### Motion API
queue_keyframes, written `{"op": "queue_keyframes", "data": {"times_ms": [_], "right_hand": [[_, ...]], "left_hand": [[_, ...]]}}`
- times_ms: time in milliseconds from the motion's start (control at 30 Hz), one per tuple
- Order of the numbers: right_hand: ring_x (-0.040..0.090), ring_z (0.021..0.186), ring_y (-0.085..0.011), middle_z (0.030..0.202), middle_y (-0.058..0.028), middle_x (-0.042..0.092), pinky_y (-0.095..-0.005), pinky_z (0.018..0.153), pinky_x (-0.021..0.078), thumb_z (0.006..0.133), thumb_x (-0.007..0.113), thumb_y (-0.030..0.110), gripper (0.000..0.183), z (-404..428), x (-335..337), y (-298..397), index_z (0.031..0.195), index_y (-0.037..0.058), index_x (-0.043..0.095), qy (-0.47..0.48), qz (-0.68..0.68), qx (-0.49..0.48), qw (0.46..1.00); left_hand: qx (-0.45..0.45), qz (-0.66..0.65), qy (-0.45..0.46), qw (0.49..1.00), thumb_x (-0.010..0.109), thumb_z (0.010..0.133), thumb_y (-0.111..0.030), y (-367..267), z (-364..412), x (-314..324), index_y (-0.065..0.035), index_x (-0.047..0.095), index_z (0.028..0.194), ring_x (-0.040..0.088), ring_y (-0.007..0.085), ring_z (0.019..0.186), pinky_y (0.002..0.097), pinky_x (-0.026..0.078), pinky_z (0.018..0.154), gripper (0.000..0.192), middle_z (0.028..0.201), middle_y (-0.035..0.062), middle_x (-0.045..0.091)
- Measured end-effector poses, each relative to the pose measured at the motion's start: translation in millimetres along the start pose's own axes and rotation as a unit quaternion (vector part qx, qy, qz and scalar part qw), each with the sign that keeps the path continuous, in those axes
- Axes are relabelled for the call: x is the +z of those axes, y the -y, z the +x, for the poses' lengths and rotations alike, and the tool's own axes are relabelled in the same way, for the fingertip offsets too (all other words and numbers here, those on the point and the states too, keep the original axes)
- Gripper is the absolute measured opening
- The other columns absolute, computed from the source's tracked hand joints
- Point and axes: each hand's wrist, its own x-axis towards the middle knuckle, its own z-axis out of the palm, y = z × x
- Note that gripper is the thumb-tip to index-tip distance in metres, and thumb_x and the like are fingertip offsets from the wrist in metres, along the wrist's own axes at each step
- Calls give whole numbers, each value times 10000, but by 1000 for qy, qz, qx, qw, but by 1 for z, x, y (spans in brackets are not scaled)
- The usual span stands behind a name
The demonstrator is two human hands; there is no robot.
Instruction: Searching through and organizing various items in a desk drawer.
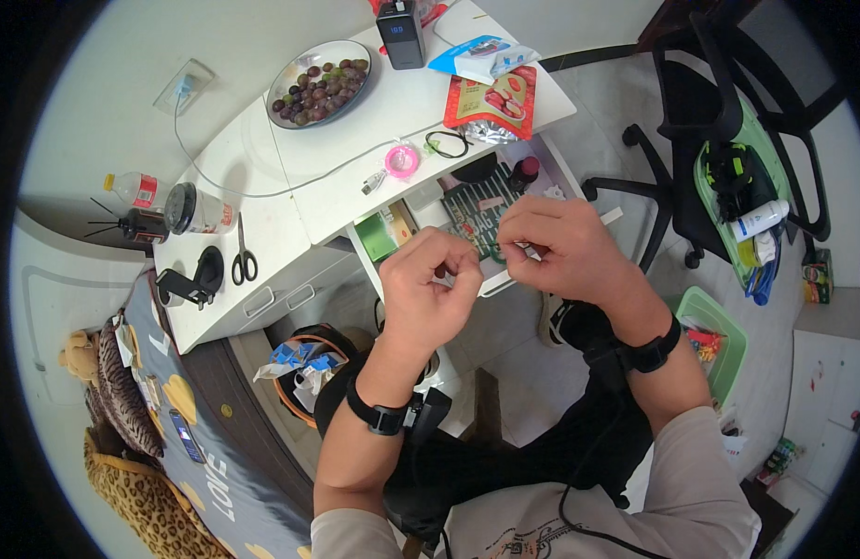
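Observation:
My left hand (432, 283) is raised over the front of an open drawer (550, 157), its fingertips pinched together. At the same height to the right is my right hand (557, 248), its thumb and fingers curled together. A thin dark green strand or cord (496, 253) shows between the two hands, at the right fingertips; how far it reaches into the left hand cannot be told. Inside the drawer lie a green box (382, 233), a dark striped pouch or book (477, 206) and a dark bottle with a red cap (524, 172).
On the white desk (262, 161) are a plate of grapes (322, 94), a power bank (400, 38), a red snack pouch (496, 105), a pink ring (401, 161), a black loop (448, 144), scissors (243, 251) and a jar (199, 209). A waste bin (308, 377) stands below; an office chair is right.

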Motion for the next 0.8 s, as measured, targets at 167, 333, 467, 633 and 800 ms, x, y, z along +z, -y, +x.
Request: {"op": "queue_keyframes", "data": {"times_ms": [167,333,467,633,800], "right_hand": [[614,613,-251,799,-72,648,-329,527,473,716,709,-20,143,0,0,1,829,46,652,17,10,3,1000],[613,611,-250,810,-72,649,-332,523,471,723,709,-19,141,-1,2,-1,835,45,653,15,-2,-14,1000],[608,605,-229,819,-70,650,-321,510,467,733,699,-21,136,-1,2,2,844,43,653,22,9,9,1000],[647,663,-267,813,-85,641,-348,554,501,768,693,12,99,2,0,11,832,33,620,41,48,64,996],[637,651,-247,809,-90,640,-335,550,493,776,692,10,91,2,-1,9,830,20,619,45,71,80,993]], "left_hand": [[28,-5,-11,1000,724,752,19,-7,4,1,-6,686,850,592,147,662,278,485,588,108,804,84,650],[59,2,1,998,728,757,21,-1,4,2,-7,694,872,595,152,671,279,488,603,123,802,82,649],[25,-19,11,999,714,754,31,1,2,3,-11,681,845,582,152,656,271,477,601,105,768,74,629],[-26,-52,-2,998,692,759,29,6,0,6,-10,666,825,563,152,642,272,462,599,82,738,68,604],[-20,-85,60,994,727,821,-19,5,7,0,-8,671,892,552,137,653,270,439,595,91,770,53,630]]}}
